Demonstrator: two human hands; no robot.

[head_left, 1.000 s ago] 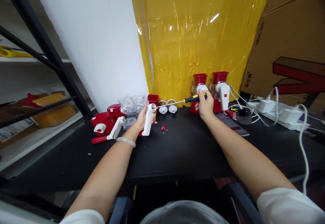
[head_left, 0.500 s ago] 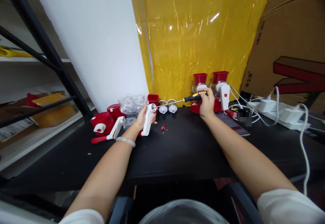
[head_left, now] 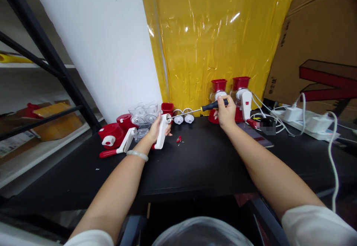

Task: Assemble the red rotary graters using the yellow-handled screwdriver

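Observation:
My left hand [head_left: 156, 129] is closed around a white crank handle [head_left: 161, 136] with a red grip, held tilted above the black table. In my right hand [head_left: 226, 113] is a long screwdriver [head_left: 209, 106] with a black and yellow handle. Its shaft runs leftward, and the tip sits at the round socket in the top of the crank handle. Whether a screw is in that socket is too small to tell. Below and right of the crank lies a small red piece [head_left: 179, 139] with tiny screws beside it.
Red bases [head_left: 112, 134], a second crank handle [head_left: 126, 142] and clear plastic parts [head_left: 142, 114] stand at left. Two white round parts [head_left: 189, 117] are behind. Two red-and-white rotary graters [head_left: 242, 95] stand back right, near a tablet [head_left: 255, 136] and a power strip [head_left: 315, 129] with cables.
My right fingers have shifted slightly on the screwdriver handle, with the hand turned a little. The crank handle stays in place, and the view has moved marginally.

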